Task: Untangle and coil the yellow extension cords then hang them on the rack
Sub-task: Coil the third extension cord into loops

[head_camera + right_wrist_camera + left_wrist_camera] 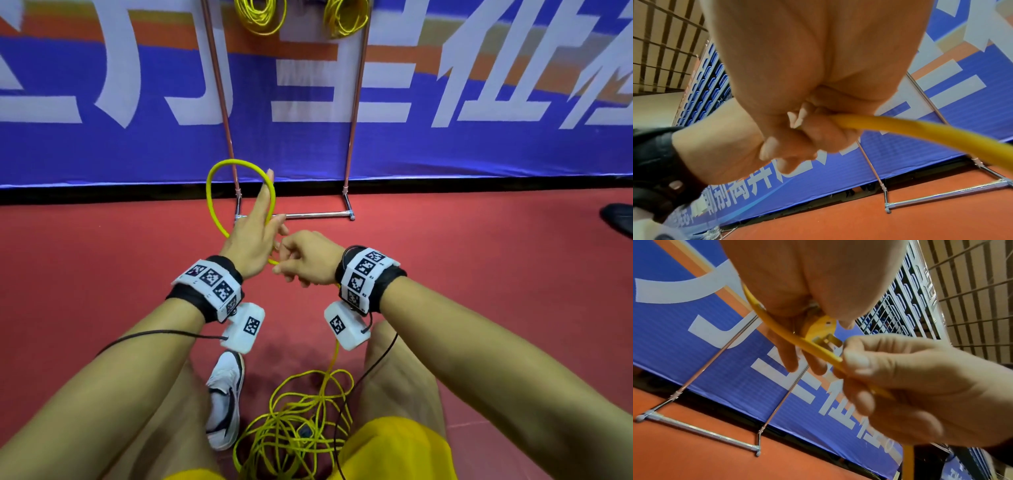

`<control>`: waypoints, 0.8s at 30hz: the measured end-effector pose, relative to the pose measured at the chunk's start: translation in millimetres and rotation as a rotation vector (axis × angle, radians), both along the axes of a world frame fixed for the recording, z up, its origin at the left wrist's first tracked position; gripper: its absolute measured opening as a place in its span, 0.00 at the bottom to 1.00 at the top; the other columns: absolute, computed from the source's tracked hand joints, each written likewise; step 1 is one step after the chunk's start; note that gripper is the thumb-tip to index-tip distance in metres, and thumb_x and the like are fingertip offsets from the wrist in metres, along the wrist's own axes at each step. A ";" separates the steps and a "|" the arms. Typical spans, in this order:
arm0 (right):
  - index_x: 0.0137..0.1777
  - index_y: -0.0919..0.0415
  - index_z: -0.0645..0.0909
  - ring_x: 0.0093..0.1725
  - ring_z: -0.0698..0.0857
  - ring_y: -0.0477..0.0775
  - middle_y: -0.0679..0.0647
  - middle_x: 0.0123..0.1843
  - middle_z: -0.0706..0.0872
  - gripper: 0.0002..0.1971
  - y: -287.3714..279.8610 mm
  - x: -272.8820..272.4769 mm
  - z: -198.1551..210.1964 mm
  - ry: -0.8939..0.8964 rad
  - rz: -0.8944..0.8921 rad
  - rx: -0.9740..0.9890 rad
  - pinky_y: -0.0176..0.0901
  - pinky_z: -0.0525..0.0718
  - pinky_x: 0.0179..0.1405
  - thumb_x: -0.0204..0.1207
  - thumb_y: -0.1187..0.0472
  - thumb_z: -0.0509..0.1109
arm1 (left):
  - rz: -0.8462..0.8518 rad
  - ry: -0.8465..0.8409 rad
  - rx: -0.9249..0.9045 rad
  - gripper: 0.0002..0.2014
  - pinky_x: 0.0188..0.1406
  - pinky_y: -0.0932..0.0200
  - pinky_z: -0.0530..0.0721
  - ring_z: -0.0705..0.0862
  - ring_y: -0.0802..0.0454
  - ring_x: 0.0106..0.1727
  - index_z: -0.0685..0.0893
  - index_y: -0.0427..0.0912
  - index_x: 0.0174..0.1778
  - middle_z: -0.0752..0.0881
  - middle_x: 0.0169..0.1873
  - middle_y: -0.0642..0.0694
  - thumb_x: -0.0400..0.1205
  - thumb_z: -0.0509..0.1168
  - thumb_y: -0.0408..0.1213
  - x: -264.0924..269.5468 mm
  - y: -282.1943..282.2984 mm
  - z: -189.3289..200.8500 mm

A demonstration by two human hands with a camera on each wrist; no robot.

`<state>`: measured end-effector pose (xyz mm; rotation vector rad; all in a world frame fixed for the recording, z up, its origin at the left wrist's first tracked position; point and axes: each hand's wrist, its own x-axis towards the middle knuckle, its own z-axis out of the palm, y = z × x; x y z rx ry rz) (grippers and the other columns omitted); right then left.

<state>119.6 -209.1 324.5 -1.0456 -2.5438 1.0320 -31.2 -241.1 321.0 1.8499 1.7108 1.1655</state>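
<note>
Hands meet in the middle of the head view, above the red floor; the left hand has its forefinger straight up inside a loop of yellow cord, and the right hand is curled on the same cord just beside it; more of this cord lies in a tangled pile on the floor between the person's legs, beside a white shoe; two coils already hang at the top of the metal rack, in front of a blue banner.

In the left wrist view the left hand pinches the yellow plug with its metal prongs pointing out; the right hand grips the cord close to the plug; the rack's foot stands on the floor behind.

In the right wrist view the right hand is closed around the cord, which leaves the fist to the right; the left hand touches it from below.
</note>
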 end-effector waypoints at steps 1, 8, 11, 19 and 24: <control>0.38 0.64 0.79 0.22 0.85 0.51 0.55 0.32 0.91 0.12 0.2 -2.1 -0.5 0.018 -0.007 0.005 0.32 0.79 0.24 0.76 0.58 0.76 | 0.019 0.041 -0.028 0.36 0.28 0.69 0.79 0.84 0.55 0.27 0.41 0.70 0.84 0.86 0.34 0.46 0.90 0.57 0.40 -1.4 -1.2 -2.6; 0.30 0.64 0.77 0.19 0.83 0.53 0.60 0.27 0.87 0.18 -3.0 -11.4 -6.4 0.171 -0.071 -0.034 0.37 0.76 0.18 0.64 0.59 0.86 | -0.018 0.183 -0.207 0.25 0.55 0.41 0.86 0.88 0.41 0.44 0.54 0.77 0.81 0.90 0.48 0.35 0.89 0.51 0.54 -19.5 0.9 -25.3; 0.26 0.57 0.71 0.23 0.78 0.51 0.51 0.22 0.81 0.27 0.8 -12.2 -8.3 0.062 -0.061 0.118 0.38 0.74 0.27 0.58 0.42 0.86 | -0.082 0.049 -0.272 0.16 0.36 0.41 0.87 0.86 0.47 0.33 0.83 0.57 0.53 0.89 0.36 0.41 0.80 0.53 0.56 -20.8 -1.0 -26.5; 0.32 0.57 0.71 0.34 0.78 0.59 0.52 0.28 0.80 0.25 24.5 21.7 -42.6 -0.213 -0.044 0.235 0.48 0.75 0.36 0.75 0.37 0.71 | -0.105 -0.134 -0.450 0.23 0.19 0.61 0.68 0.71 0.49 0.20 0.81 0.38 0.45 0.72 0.20 0.47 0.88 0.57 0.56 -27.4 -17.0 -34.1; 0.31 0.54 0.67 0.36 0.77 0.59 0.48 0.30 0.78 0.22 39.9 26.5 -29.5 -0.130 -0.228 0.447 0.46 0.70 0.35 0.72 0.40 0.72 | -0.215 0.101 -0.537 0.24 0.19 0.61 0.67 0.67 0.53 0.17 0.72 0.43 0.32 0.69 0.16 0.55 0.81 0.69 0.59 -9.4 -22.6 -37.5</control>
